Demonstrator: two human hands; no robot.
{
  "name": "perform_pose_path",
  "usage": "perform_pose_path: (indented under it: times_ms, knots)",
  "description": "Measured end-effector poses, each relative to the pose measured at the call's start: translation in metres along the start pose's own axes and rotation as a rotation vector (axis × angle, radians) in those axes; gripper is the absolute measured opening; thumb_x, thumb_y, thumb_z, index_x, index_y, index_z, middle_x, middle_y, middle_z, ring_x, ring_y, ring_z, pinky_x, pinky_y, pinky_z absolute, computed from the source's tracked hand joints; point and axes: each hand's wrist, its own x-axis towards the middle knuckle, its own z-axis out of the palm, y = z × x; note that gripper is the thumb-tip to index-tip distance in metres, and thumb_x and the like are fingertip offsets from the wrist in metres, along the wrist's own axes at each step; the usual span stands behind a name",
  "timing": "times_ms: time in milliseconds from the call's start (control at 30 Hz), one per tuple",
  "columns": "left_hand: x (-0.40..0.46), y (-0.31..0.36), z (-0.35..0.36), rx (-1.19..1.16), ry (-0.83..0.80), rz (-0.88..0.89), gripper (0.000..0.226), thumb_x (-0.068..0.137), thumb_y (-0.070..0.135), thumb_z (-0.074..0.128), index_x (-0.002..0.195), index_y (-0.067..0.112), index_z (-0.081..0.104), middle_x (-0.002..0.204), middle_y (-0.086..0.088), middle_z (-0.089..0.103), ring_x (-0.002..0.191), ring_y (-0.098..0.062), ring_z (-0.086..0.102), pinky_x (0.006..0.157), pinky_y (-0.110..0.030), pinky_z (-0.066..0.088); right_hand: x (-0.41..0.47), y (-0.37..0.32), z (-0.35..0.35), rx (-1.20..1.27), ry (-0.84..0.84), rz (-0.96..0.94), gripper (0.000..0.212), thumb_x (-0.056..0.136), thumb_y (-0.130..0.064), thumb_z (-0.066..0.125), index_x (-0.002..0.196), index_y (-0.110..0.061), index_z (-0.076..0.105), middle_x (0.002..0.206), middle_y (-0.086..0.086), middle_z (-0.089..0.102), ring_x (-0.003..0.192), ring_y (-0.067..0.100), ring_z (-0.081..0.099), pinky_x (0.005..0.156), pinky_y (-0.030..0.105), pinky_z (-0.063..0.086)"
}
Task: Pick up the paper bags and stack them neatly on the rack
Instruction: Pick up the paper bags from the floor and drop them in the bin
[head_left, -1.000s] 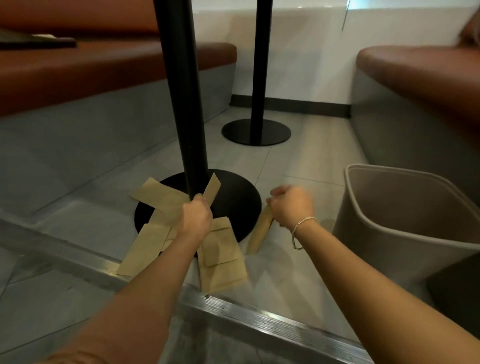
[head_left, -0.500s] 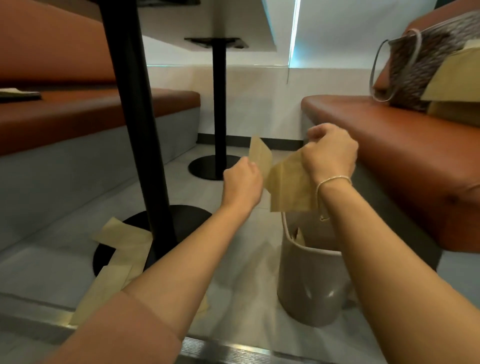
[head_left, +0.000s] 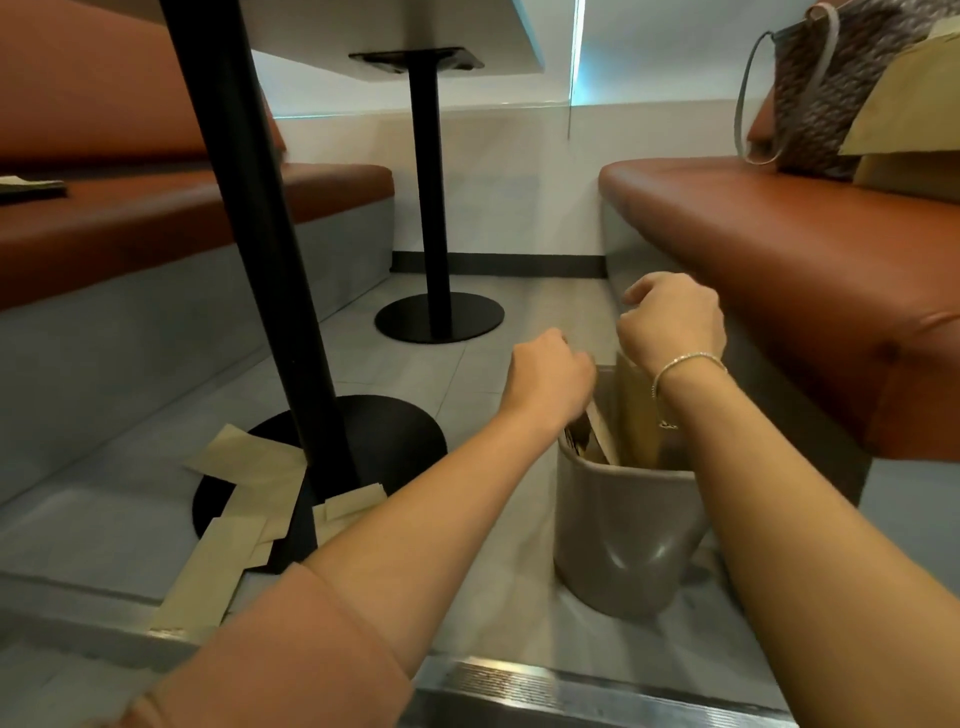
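A grey bin (head_left: 623, 525) stands on the floor beside the right bench. My left hand (head_left: 550, 379) hovers over the bin's left rim with curled fingers, gripping a brown paper bag (head_left: 602, 434) that slants down into the bin. My right hand (head_left: 670, 327), with a bracelet on the wrist, pinches the top of a second paper bag (head_left: 636, 410) standing upright inside the bin. Several loose paper bags (head_left: 244, 457) lie flat on the floor around the near table's base, one long one (head_left: 208, 577) reaching the metal floor strip.
A black table pole (head_left: 260, 249) on a round base (head_left: 395, 436) rises left of my arms; a second pole (head_left: 431, 208) stands farther back. Orange benches (head_left: 779, 249) line both sides. A patterned handbag (head_left: 826, 88) and more brown paper (head_left: 904, 104) sit on the right bench.
Both hands have dropped from chest height to the bin, lowering their paper bags into it. A second before, they were picking bags off the floor by the table base.
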Motion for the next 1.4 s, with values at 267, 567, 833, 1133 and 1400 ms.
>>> perform_pose_path:
  times_ms: [267,567,833,1133,1400]
  knots:
    - [0.011,-0.082,-0.027,0.220,0.053,-0.100,0.028,0.091,0.023,0.048,0.115,0.018,0.060,0.112,-0.006,0.063,0.100,-0.025,0.059,0.085,-0.036,0.052,-0.028,-0.022,0.071,0.059,-0.205,-0.120,0.021,0.089,-0.015,0.055,0.105,-0.019,0.068,0.108,0.006,0.066,0.102,0.024,0.060,0.084,0.032,0.048]
    - [0.010,-0.232,-0.062,0.454,-0.162,-0.439,0.030,0.094,0.024,0.046,0.106,0.004,0.065,0.108,-0.017,0.063,0.097,-0.032,0.061,0.085,-0.038,0.053,-0.083,-0.020,0.189,-0.045,-0.623,-0.146,0.024,0.089,-0.014,0.050,0.104,-0.012,0.068,0.109,0.013,0.065,0.102,0.030,0.060,0.076,0.026,0.044]
    - [-0.006,-0.320,-0.058,0.516,-0.320,-0.534,0.057,0.088,0.030,0.059,0.138,0.010,0.039,0.135,-0.014,0.045,0.122,-0.030,0.047,0.098,-0.036,0.044,-0.122,0.021,0.278,-0.199,-0.917,-0.031,0.029,0.089,-0.017,0.051,0.116,-0.008,0.060,0.121,0.010,0.060,0.111,0.026,0.057,0.087,0.026,0.046]
    - [0.001,-0.366,-0.024,0.678,-0.344,-0.419,0.074,0.078,0.049,0.066,0.135,0.012,0.035,0.136,-0.012,0.035,0.126,-0.029,0.031,0.099,-0.039,0.039,-0.158,0.042,0.330,-0.205,-0.956,0.138,0.041,0.084,-0.021,0.061,0.122,-0.009,0.050,0.124,0.011,0.054,0.112,0.026,0.054,0.089,0.030,0.046]
    - [0.004,-0.366,-0.016,0.803,-0.280,-0.331,0.056,0.090,0.042,0.050,0.133,0.008,0.038,0.131,-0.017,0.040,0.120,-0.032,0.038,0.096,-0.037,0.038,-0.167,0.036,0.349,-0.042,-0.839,0.285,0.033,0.084,-0.023,0.062,0.112,-0.007,0.056,0.114,0.015,0.061,0.104,0.030,0.059,0.087,0.035,0.051]
